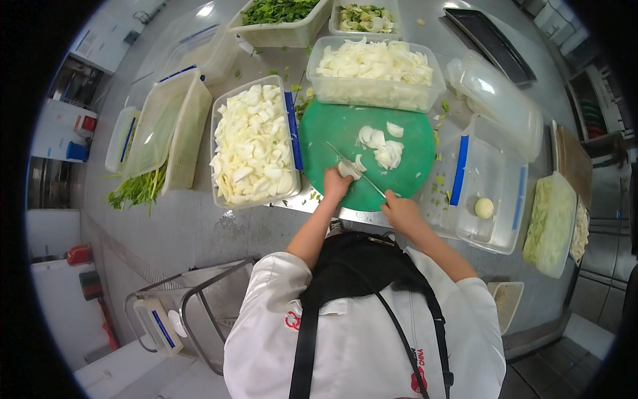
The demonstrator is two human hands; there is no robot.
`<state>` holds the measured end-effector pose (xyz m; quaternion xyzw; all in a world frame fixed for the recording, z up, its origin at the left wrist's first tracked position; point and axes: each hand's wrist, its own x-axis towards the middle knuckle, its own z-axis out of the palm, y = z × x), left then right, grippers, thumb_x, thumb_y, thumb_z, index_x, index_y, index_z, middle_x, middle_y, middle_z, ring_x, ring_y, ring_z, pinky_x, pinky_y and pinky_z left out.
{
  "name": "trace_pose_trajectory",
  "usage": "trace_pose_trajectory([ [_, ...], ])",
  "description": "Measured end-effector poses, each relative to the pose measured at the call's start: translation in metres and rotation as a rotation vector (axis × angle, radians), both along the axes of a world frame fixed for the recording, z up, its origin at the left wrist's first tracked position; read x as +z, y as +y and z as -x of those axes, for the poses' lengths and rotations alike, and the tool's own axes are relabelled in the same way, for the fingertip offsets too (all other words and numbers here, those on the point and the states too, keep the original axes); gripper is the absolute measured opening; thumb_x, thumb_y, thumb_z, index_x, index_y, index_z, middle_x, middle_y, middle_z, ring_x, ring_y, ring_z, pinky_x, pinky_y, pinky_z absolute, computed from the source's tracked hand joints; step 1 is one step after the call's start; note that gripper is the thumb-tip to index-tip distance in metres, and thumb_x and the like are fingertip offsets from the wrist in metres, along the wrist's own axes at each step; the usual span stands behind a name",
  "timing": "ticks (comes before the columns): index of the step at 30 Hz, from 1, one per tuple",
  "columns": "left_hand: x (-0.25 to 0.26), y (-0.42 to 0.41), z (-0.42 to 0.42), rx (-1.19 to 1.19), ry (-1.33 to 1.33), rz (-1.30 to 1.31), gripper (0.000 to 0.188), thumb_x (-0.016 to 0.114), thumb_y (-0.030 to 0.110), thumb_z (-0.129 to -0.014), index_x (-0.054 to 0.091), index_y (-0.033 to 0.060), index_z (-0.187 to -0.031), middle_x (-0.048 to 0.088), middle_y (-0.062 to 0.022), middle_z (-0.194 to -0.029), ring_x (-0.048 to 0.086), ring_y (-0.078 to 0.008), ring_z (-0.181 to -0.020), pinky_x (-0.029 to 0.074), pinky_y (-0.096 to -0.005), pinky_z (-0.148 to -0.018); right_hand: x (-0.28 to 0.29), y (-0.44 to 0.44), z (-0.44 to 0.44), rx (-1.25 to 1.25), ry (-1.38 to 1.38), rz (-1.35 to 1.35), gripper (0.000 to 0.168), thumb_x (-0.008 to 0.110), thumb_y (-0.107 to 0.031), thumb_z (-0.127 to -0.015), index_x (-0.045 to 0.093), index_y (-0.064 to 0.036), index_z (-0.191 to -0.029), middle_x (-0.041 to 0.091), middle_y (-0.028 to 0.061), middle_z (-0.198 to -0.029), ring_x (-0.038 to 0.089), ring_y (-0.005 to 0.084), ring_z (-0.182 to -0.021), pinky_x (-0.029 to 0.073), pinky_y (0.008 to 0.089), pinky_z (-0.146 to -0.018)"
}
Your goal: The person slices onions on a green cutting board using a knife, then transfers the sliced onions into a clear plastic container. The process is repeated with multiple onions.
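On the round green cutting board (pixel 339 129), my left hand (pixel 337 183) grips a piece of white onion (pixel 350 170) near the lower left rim. My right hand (pixel 401 213) is closed around the handle of a kitchen knife (pixel 373 185). Its thin blade points up and left and lies against the onion, where a slice leans away. Farther up the board, sliced onion (pixel 388 154) sits in small loose piles. A clear plastic tub (pixel 374 92) of sliced onion stands at the board's far edge. Left of the board is another tub (pixel 297 192) heaped with chopped onion.
At right, a clear tub (pixel 491 149) holds one peeled onion (pixel 484 208). Beyond it lie a clear lidded container (pixel 503 104) and a black tray (pixel 491 45). Leafy greens (pixel 281 11) fill a bin at the back. Green stalks (pixel 142 189) poke from a tipped container at left.
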<state>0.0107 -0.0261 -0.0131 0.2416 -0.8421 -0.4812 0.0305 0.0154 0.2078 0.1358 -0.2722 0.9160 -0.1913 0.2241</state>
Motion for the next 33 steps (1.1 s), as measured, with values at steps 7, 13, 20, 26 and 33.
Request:
trace_pose_trajectory([
  [7,-0.018,-0.001,-0.003,0.029,0.027,-0.072,0.042,0.073,0.016,-0.065,0.063,-0.0012,-0.103,0.059,-0.0235,-0.099,0.061,-0.038,-0.09,0.05,-0.0429,-0.081,0.027,0.02,-0.018,0.062,0.013,-0.062,0.021,0.05,-0.024,-0.09,0.046,-0.005,-0.098,0.063,0.0218,-0.076,0.062,0.0417,-0.074,0.047,0.0525,-0.065],
  [13,0.029,0.016,-0.004,0.008,-0.057,0.156,0.049,0.074,0.016,-0.066,0.058,-0.0039,-0.108,0.055,-0.0235,-0.107,0.06,-0.0397,-0.092,0.05,-0.0431,-0.082,-0.012,-0.006,-0.005,0.047,0.061,-0.017,0.013,0.045,-0.016,-0.09,0.046,-0.004,-0.095,0.064,0.0206,-0.073,0.064,0.04,-0.069,0.049,0.0516,-0.062],
  [20,0.024,0.013,-0.014,0.061,0.056,0.142,0.05,0.073,0.016,-0.065,0.059,-0.0049,-0.107,0.057,-0.0229,-0.105,0.06,-0.0385,-0.093,0.049,-0.0422,-0.082,-0.058,-0.038,0.001,0.031,0.176,0.009,0.011,0.048,-0.012,-0.086,0.045,-0.004,-0.093,0.062,0.0178,-0.065,0.064,0.0379,-0.064,0.049,0.0496,-0.057],
  [26,-0.002,-0.044,-0.007,0.103,0.001,0.037,0.046,0.07,0.019,-0.065,0.063,-0.0015,-0.106,0.062,-0.0195,-0.101,0.062,-0.0342,-0.093,0.049,-0.04,-0.081,-0.057,-0.015,-0.01,-0.013,0.131,-0.05,0.015,0.052,-0.017,-0.087,0.046,-0.007,-0.095,0.063,0.0181,-0.069,0.064,0.0387,-0.068,0.048,0.0516,-0.06],
  [33,0.064,-0.007,0.011,-0.075,0.229,0.589,0.058,0.067,0.011,-0.067,0.053,0.006,-0.122,0.05,-0.0194,-0.121,0.049,-0.0376,-0.112,0.043,-0.0454,-0.091,-0.028,0.058,-0.039,-0.211,0.052,0.177,0.023,0.057,-0.024,-0.087,0.046,-0.006,-0.097,0.064,0.0196,-0.076,0.062,0.0413,-0.072,0.046,0.0498,-0.06],
])
